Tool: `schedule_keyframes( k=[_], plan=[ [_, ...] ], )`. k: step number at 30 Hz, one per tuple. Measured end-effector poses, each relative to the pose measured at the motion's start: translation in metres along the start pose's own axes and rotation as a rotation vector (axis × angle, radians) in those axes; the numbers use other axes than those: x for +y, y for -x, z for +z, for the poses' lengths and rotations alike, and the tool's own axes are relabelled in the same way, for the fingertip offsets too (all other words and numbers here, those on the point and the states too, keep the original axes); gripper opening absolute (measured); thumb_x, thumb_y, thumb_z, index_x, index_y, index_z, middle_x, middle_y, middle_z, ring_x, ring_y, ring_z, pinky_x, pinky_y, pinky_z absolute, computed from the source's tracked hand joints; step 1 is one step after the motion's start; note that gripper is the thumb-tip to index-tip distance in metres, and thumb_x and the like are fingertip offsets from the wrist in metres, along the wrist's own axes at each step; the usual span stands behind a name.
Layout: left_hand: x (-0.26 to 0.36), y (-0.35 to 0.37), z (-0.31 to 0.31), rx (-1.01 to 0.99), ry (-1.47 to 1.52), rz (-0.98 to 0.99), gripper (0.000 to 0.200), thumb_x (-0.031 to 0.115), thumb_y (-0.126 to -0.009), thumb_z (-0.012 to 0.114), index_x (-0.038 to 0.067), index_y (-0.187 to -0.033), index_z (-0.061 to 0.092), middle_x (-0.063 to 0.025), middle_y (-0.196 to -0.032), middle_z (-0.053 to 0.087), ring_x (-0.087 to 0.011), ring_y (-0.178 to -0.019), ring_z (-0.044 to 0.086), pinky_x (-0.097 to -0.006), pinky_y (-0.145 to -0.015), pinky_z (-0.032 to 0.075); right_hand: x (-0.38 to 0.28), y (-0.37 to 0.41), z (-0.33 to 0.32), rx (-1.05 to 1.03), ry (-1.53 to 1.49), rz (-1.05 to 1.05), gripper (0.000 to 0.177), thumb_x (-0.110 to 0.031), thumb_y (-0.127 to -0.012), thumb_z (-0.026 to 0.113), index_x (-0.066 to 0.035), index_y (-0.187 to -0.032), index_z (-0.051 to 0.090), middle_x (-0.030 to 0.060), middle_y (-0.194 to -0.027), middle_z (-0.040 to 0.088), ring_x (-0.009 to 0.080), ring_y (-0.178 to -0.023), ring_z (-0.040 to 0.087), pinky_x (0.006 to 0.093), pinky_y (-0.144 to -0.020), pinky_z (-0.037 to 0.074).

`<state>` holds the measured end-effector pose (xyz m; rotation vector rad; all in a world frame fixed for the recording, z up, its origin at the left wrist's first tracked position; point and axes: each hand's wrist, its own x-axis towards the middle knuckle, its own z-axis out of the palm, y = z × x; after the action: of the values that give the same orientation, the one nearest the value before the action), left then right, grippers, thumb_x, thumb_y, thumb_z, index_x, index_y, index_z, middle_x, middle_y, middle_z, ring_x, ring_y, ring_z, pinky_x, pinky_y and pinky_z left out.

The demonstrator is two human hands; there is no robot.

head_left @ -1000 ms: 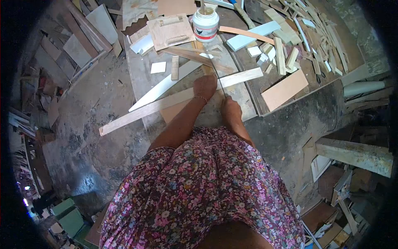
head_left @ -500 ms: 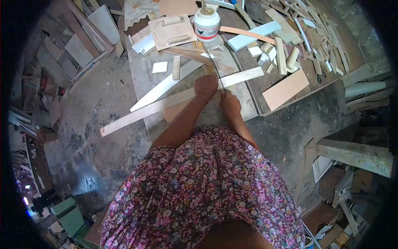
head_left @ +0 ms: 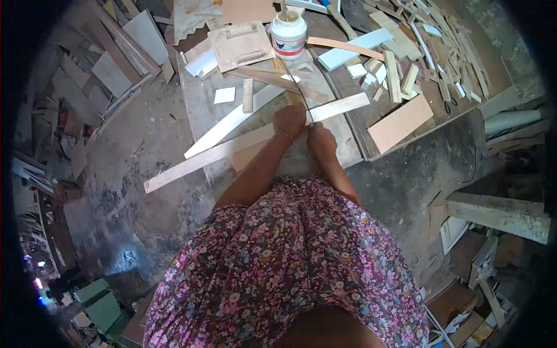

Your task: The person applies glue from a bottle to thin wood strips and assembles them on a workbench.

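Observation:
A long pale wooden strip point(head_left: 200, 162) lies slantwise across the worktable point(head_left: 342, 152). My left hand point(head_left: 289, 120), with a bead bracelet at its wrist, is closed and presses on the strip. Just right of it, my right hand point(head_left: 321, 138) is closed round the near end of a thin dark blade-like tool point(head_left: 301, 93), which crosses the strip and points away from me. The handle is hidden in my fingers. Beneath the strip, a tan flat piece point(head_left: 241, 158) shows by my left forearm.
A white glue tub point(head_left: 289, 36) stands at the back beside a plywood piece point(head_left: 241, 45). A white strip point(head_left: 223, 129) and a small block point(head_left: 248, 95) lie left. Offcuts point(head_left: 393, 78) and a tan board point(head_left: 400, 123) are on the right.
My right hand has moved slightly away from me with the thin tool, closer to the strip. My left hand stays on the strip. The whole view has shifted a little.

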<state>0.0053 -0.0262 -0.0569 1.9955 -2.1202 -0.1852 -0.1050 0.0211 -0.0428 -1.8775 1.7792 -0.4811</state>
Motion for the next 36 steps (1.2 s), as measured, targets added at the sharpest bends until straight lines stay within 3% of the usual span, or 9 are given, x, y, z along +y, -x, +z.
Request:
schedule_keyframes(
  k=[6,13,16,18,25,28,33,36],
  plan=[
    [0.004,-0.004,-0.004,-0.044,0.074,-0.107,0.037,0.024,-0.081,0.032,0.005,-0.064,0.058,-0.0155,-0.064,0.058,-0.0293,-0.059,0.058,-0.0391,-0.056,0.046,0.011,0.024,-0.005,-0.027,0.012,0.084,0.027,-0.025,-0.082,0.036,-0.001,-0.085,0.048,0.0260,-0.069,0.054,0.0407,-0.069,0.053,0.0472,-0.060,0.041],
    [0.001,-0.004,-0.005,-0.049,0.036,-0.016,0.041,0.024,-0.082,0.029,0.002,-0.064,0.059,-0.0176,-0.067,0.058,-0.0311,-0.062,0.057,-0.0409,-0.059,0.046,0.005,0.002,0.003,-0.037,0.049,0.030,0.029,-0.026,-0.084,0.035,-0.001,-0.092,0.047,0.0259,-0.069,0.055,0.0400,-0.070,0.054,0.0465,-0.061,0.041],
    [0.007,-0.001,-0.019,-0.130,0.127,-0.083,0.042,0.026,-0.082,0.028,0.001,-0.068,0.059,-0.0200,-0.071,0.057,-0.0332,-0.066,0.057,-0.0421,-0.063,0.045,0.012,0.023,0.001,0.026,0.029,0.029,0.025,-0.023,-0.083,0.036,0.000,-0.079,0.045,0.0228,-0.068,0.055,0.0394,-0.065,0.054,0.0460,-0.058,0.042],
    [0.008,-0.003,-0.021,-0.160,0.168,-0.125,0.042,0.027,-0.082,0.029,0.002,-0.068,0.059,-0.0205,-0.072,0.057,-0.0331,-0.066,0.057,-0.0421,-0.064,0.045,0.014,0.023,0.000,0.046,0.016,0.002,0.024,-0.023,-0.083,0.036,0.000,-0.080,0.045,0.0224,-0.068,0.055,0.0390,-0.066,0.054,0.0457,-0.058,0.042],
    [-0.011,-0.016,0.012,-0.184,0.047,0.023,0.032,0.019,-0.077,0.033,0.001,-0.074,0.059,-0.0181,-0.082,0.058,-0.0310,-0.077,0.057,-0.0418,-0.067,0.044,0.009,0.015,0.004,0.039,0.028,0.069,0.022,-0.022,-0.082,0.038,-0.001,-0.081,0.044,0.0216,-0.067,0.055,0.0373,-0.066,0.054,0.0451,-0.058,0.042],
    [-0.006,-0.014,0.002,-0.213,0.049,-0.025,0.030,0.018,-0.076,0.034,0.001,-0.076,0.059,-0.0174,-0.083,0.058,-0.0310,-0.078,0.057,-0.0421,-0.067,0.044,0.014,0.017,0.003,0.006,0.001,0.049,0.027,-0.024,-0.083,0.035,-0.003,-0.096,0.046,0.0244,-0.068,0.055,0.0402,-0.068,0.054,0.0470,-0.062,0.041],
    [0.001,-0.009,-0.017,-0.230,0.108,-0.084,0.029,0.018,-0.076,0.033,0.002,-0.075,0.058,-0.0166,-0.082,0.058,-0.0310,-0.078,0.057,-0.0423,-0.066,0.045,0.013,0.027,-0.004,0.041,0.006,0.026,0.024,-0.024,-0.083,0.036,-0.001,-0.083,0.045,0.0220,-0.067,0.055,0.0398,-0.065,0.053,0.0464,-0.058,0.041],
    [-0.002,-0.007,-0.010,-0.244,-0.011,0.090,0.029,0.018,-0.076,0.034,0.002,-0.075,0.058,-0.0169,-0.082,0.058,-0.0312,-0.077,0.057,-0.0425,-0.066,0.045,0.015,0.015,0.002,0.063,0.006,-0.055,0.026,-0.024,-0.083,0.036,-0.001,-0.084,0.045,0.0243,-0.065,0.054,0.0409,-0.063,0.053,0.0474,-0.057,0.041]
  ],
)
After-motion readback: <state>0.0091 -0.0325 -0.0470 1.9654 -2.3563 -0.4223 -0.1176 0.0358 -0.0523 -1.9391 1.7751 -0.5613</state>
